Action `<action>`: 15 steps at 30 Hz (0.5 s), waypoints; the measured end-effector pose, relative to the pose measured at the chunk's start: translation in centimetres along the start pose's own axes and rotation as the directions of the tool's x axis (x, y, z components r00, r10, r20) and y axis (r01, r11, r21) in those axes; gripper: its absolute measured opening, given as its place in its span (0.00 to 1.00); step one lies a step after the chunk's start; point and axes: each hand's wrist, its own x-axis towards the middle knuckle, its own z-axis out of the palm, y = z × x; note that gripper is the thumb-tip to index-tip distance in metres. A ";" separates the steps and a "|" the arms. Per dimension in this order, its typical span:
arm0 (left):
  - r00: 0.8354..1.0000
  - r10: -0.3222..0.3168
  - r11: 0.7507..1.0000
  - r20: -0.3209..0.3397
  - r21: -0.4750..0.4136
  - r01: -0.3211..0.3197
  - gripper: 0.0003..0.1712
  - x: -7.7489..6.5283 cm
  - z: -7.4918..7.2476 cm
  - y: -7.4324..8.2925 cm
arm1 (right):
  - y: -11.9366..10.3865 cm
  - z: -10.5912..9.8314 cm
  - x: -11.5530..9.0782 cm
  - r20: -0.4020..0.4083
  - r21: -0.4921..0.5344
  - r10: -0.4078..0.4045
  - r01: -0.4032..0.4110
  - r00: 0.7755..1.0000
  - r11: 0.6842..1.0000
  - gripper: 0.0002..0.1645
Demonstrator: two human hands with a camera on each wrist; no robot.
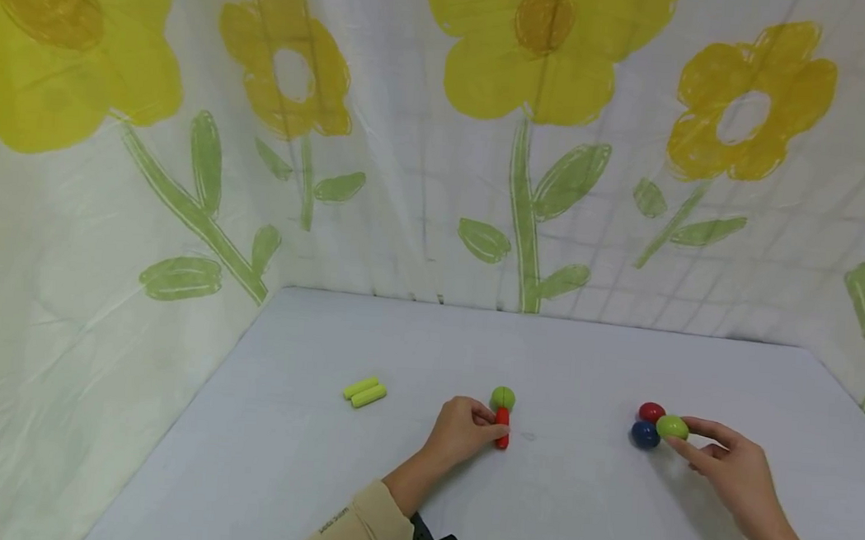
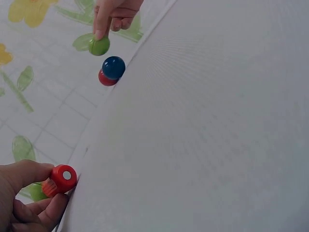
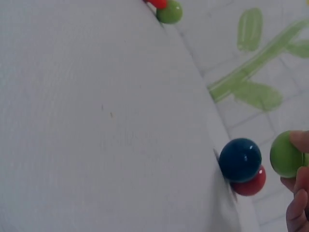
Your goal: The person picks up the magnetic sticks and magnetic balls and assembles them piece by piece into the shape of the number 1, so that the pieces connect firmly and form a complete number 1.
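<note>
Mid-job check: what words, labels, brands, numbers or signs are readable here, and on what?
None readable.
Left sleeve: a short line of dark lettering, too small and blurred to read.
Red stick: a plain white dot on its end, no characters visible.

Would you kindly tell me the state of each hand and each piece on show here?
Left hand: pinching.
Red stick: pinched in the left hand.
Left green ball: at the red stick's far end.
Right hand: pinching.
Right green ball: held off the table.
Blue ball: resting on the table.
Red ball: resting beside the blue ball.
Yellow-green sticks: lying side by side.
</note>
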 end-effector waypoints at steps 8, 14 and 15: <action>1.000 -0.007 1.000 0.000 0.009 0.007 0.13 0.2 0.1 0.1 | -1.9 1.0 -1.6 0.014 0.073 -0.157 0.155 0.988 0.985 0.34; 1.000 -0.014 0.999 -0.013 0.049 0.015 0.15 0.5 0.3 0.2 | -2.9 2.0 -2.2 0.036 0.094 -0.209 0.205 0.977 0.974 0.31; 1.000 -0.014 0.998 -0.015 0.056 0.015 0.15 0.5 0.4 0.2 | -3.1 2.2 -2.2 0.042 0.095 -0.214 0.209 0.976 0.973 0.31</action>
